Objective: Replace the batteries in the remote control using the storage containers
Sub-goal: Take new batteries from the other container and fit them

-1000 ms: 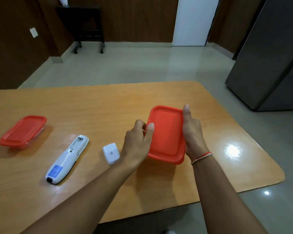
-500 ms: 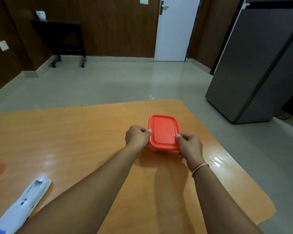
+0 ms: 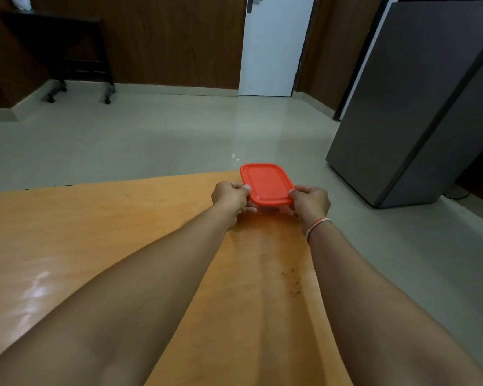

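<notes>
Both hands reach far out over the tabletop (image 3: 95, 232) to its far right corner, where the container (image 3: 267, 183) sits between them, right at the edge with the floor (image 3: 165, 140) just beyond. The left hand (image 3: 230, 197) is closed on the container's near left corner, thumb on the lid rim; the right hand (image 3: 310, 203) is closed on the near right corner, thumb also on the rim, with a bracelet (image 3: 317, 225) at the wrist. The tabletop's right edge runs close beside the right forearm, so little surface lies on that side; to the left of the hands it spreads wide and bare, with a glossy glare patch near the left arm. Some dark specks mark the wood between the forearms. Past the right hand, well apart, stands a grey fridge (image 3: 418, 107). The container is rectangular with rounded corners; its red lid is on, flat with a raised rim, and only a sliver of the clear body shows beneath, contents too hidden to tell
</notes>
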